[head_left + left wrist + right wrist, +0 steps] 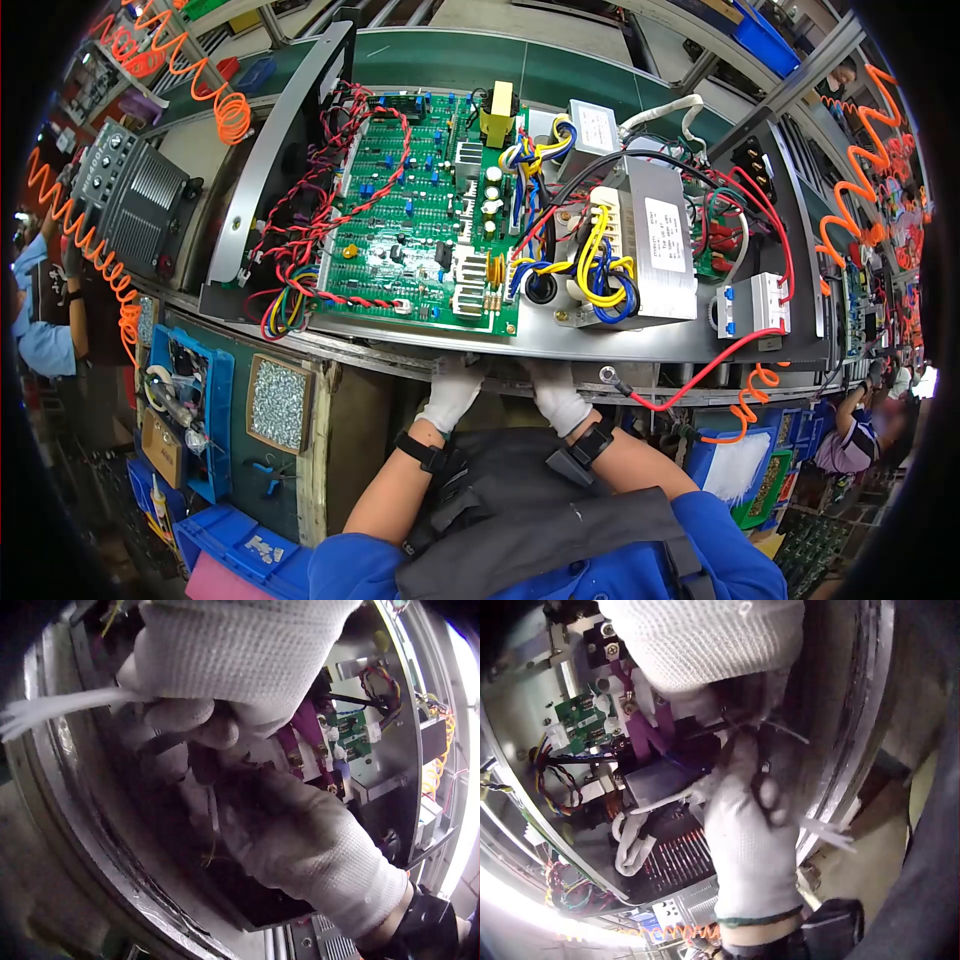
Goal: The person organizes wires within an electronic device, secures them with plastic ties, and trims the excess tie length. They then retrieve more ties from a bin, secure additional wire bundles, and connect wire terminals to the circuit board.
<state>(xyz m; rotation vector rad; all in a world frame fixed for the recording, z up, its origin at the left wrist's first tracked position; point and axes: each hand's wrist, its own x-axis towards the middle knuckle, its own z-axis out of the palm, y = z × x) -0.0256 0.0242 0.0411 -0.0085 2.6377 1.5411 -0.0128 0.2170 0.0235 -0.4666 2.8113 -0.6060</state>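
In the head view, my white-gloved left hand [452, 392] and right hand [557, 396] reach under the front edge of a metal chassis [640, 346]. My left hand [247, 656] holds a bundle of white strips [67, 710] that look like cable ties, their ends fanning out past the little-finger side. My right hand [307, 844] meets it, fingertips close together in shadow beside purple busbars or straps [304, 724]. A thin white strip [786, 730] sticks out between the hands; I cannot tell whether the right fingers pinch it. A white-sleeved cable [635, 847] lies nearby.
On the chassis sit a green circuit board [400, 220], a transformer [655, 240] and bundled wires. A red lead [690, 392] with a ring terminal hangs over the front edge. A box of screws [280, 402] and blue bins [215, 420] stand at left; orange coiled hoses [233, 118] hang around.
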